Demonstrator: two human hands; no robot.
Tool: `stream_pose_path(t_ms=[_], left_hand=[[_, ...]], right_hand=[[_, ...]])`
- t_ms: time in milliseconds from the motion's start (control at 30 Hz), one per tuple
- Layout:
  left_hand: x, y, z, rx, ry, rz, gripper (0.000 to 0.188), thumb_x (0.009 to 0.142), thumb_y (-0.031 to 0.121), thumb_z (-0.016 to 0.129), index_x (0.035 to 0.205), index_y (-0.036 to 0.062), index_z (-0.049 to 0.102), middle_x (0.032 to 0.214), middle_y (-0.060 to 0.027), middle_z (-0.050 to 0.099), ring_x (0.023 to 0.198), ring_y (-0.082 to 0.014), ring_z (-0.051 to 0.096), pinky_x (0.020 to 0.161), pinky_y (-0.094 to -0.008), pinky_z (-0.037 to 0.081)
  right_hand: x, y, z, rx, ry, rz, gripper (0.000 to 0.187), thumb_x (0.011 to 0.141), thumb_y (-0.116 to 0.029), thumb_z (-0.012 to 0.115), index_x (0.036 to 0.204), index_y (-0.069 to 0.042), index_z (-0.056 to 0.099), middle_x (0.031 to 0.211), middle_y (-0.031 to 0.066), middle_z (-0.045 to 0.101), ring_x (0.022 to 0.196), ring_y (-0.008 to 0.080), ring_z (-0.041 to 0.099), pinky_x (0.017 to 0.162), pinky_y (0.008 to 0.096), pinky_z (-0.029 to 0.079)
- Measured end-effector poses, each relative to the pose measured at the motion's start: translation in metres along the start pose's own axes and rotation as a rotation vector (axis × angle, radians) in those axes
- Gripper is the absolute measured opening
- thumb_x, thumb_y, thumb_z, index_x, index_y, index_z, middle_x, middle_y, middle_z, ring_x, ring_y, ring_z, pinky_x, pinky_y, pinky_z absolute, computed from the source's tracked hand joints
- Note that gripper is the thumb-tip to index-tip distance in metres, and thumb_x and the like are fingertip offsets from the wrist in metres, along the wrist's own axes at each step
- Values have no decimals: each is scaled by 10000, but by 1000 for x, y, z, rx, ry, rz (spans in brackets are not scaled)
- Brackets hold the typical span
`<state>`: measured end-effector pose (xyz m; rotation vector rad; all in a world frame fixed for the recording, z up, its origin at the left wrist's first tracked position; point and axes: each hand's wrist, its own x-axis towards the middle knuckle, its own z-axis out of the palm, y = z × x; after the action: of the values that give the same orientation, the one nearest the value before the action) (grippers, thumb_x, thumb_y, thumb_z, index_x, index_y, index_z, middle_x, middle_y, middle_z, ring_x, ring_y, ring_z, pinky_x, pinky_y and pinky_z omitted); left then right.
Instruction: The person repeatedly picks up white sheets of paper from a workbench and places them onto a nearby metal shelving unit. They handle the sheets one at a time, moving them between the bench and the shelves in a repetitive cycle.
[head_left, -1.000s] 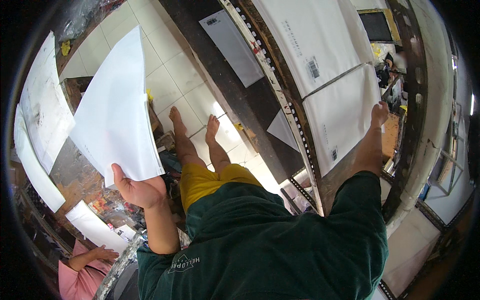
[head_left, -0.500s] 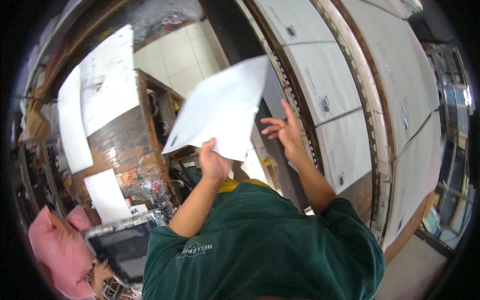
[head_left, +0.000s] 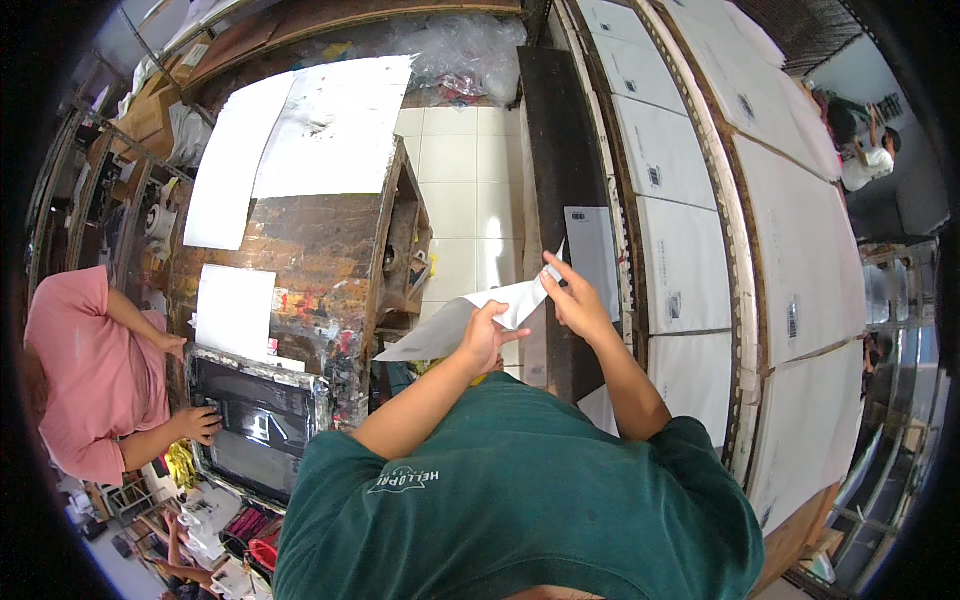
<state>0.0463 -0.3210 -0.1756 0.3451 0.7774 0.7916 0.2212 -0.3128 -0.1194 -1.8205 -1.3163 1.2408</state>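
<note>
A thin white sheet (head_left: 438, 335) is held up in the air, in front of the chest, over the gap between the table and the dark board. It is bent near the hands, and its far end droops to the left. Whether it is one sheet or a few cannot be told.

Half a second ago it was held by the left hand (head_left: 483, 338) alone, and the right hand (head_left: 577, 303) was open beside it. Now its top corner is pinched by the right hand too, so it is gripped in two places and can be worked by both hands. The hands are near each other but not touching. Both elbows are bent, and the forearms are tipped in toward the sheet.

Just past the right hand, a grey sheet (head_left: 592, 250) is laid on the dark board (head_left: 560, 130). Farther right, printed sheets (head_left: 683, 265) are set out in a long row. On the left, big white sheets (head_left: 335, 125) are spread on a paint-stained table (head_left: 320, 235). Near its corner, a framed screen (head_left: 255, 366) is touched by a co-worker's hand (head_left: 200, 425).
</note>
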Motion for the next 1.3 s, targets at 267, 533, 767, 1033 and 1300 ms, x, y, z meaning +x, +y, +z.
stream_pose_path(t_ms=[267,533,767,1033,1300], left_hand=[[2,-3,6,199,48,-171,340,783,197,468,1018,-46,508,982,-151,547,910,-243,543,700,-394,533],[2,-3,7,117,-11,-205,474,818,254,444,1224,25,355,1206,-153,467,1086,-286,508,788,-389,477],[-11,8,1,274,-259,-510,350,877,410,451,1023,93,472,1230,-159,472,1072,-282,514,787,-386,475],[-7,42,-50,-64,41,-153,362,842,454,524,923,106,468,1197,-134,495,1047,-252,508,876,-392,420],[6,95,-126,-440,439,316,586,763,581,548,1052,92,399,1068,-90,488,960,-222,486,800,-374,414]], right_hand=[[11,16,-22,-66,-392,246,590,846,-560,434,1081,-41,586,559,70,538,461,136,524,422,252,406],[9,51,-20,135,-148,87,151,801,-197,596,819,-61,533,670,47,578,524,89,506,446,220,388],[13,66,-11,204,205,-130,199,731,36,527,901,-67,526,737,21,543,602,76,473,519,226,371],[18,95,-25,104,301,-220,412,627,108,425,990,-60,525,902,32,515,833,145,518,722,248,414],[41,74,-31,238,400,-298,392,674,100,467,1040,-18,542,862,60,517,697,138,507,655,238,417]])
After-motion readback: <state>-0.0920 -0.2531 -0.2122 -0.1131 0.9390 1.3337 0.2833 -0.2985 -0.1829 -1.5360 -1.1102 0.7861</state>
